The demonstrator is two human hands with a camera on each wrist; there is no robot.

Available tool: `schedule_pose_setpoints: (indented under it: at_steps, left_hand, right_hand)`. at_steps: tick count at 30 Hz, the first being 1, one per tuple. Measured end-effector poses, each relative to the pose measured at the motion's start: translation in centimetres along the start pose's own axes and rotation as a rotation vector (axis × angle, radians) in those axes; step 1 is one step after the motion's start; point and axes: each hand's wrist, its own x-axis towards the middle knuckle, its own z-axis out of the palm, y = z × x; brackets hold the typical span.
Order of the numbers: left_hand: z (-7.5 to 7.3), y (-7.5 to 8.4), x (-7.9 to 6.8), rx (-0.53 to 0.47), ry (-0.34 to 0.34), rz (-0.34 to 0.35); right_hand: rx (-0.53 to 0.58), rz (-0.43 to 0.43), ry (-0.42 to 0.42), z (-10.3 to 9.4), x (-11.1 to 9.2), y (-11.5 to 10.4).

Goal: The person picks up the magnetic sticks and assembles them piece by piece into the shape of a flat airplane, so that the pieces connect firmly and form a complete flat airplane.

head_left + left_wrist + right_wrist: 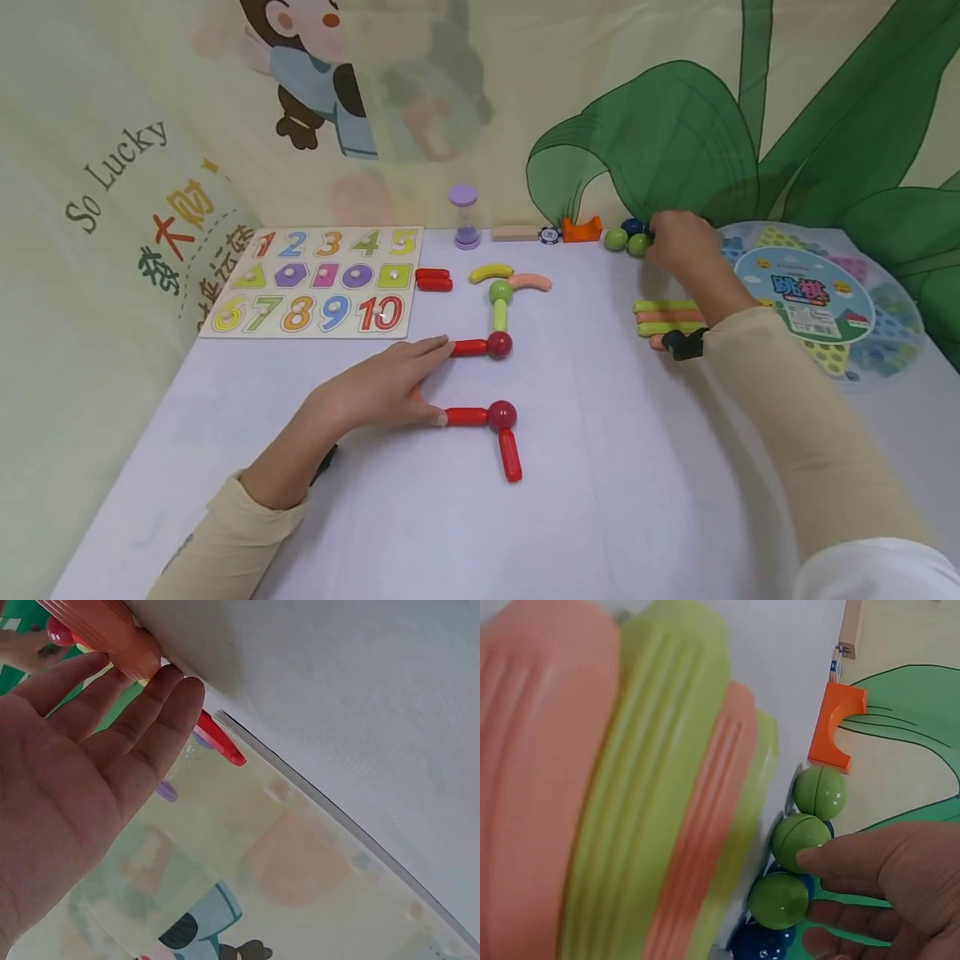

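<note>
My left hand [375,385] lies at the left of the figure, fingers extended to the upper red rod [470,347] and thumb at the lower red rod [467,417]. An orange piece [135,651] shows by its fingertips in the left wrist view, mostly hidden from above. Each red rod ends at a dark red ball, the upper ball [499,345] and the lower ball [502,415]. At the back right, my right hand [686,246] reaches among green balls [801,841] and dark blue balls [761,941], thumb tip against a green one, fingers loosely bent.
Green and salmon rods [663,317] lie below my right wrist. A Chinese checkers set [806,292] sits far right, a number puzzle board [311,283] at back left. Along the back stand an hourglass [466,217] and an orange arch [582,229]. Two red rods [433,279] lie beside the board.
</note>
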Motion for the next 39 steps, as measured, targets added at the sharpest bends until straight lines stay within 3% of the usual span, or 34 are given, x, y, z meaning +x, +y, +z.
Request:
schedule_pose_setpoints:
  at_steps: [8,18,23,25,28,30,32,35,39]
  left_hand:
    - [0.0,0.1,0.1,0.0,-0.012,-0.009]
    - [0.1,0.2,0.0,0.011,-0.007,-0.011]
    - [0.2,0.2,0.0,0.019,-0.003,0.0]
    - [0.2,0.2,0.0,0.029,-0.001,0.006]
    - [0.2,0.3,0.0,0.04,-0.002,0.01]
    - [0.2,0.3,0.0,0.044,-0.003,0.011]
    - [0.1,0.3,0.0,0.036,-0.002,0.011]
    - [0.0,0.2,0.0,0.032,0.001,0.007]
    - [0.0,0.1,0.0,0.012,0.002,-0.002]
  right_hand:
    - [-0.019,0.013,-0.02,0.4,-0.5,0.2]
    - [-0.114,-0.067,-0.023,1.4,-1.0,0.6]
    - [-0.067,-0.114,0.032,1.5,-2.5,0.0]
    - [0.045,-0.219,0.068,1.8,-3.9,-1.0]
    - [0.311,-0.53,0.031,3.0,-7.6,-3.1]
    - [0.48,-0.776,-0.08,4.1,-10.7,-4.8]
    - [0.579,-0.977,-0.238,5.3,-14.0,-6.5]
    - [0.574,-1.179,-0.396,6.9,-17.8,-8.7]
    - [0.396,-1.312,-0.405,8.4,-19.9,-10.3]
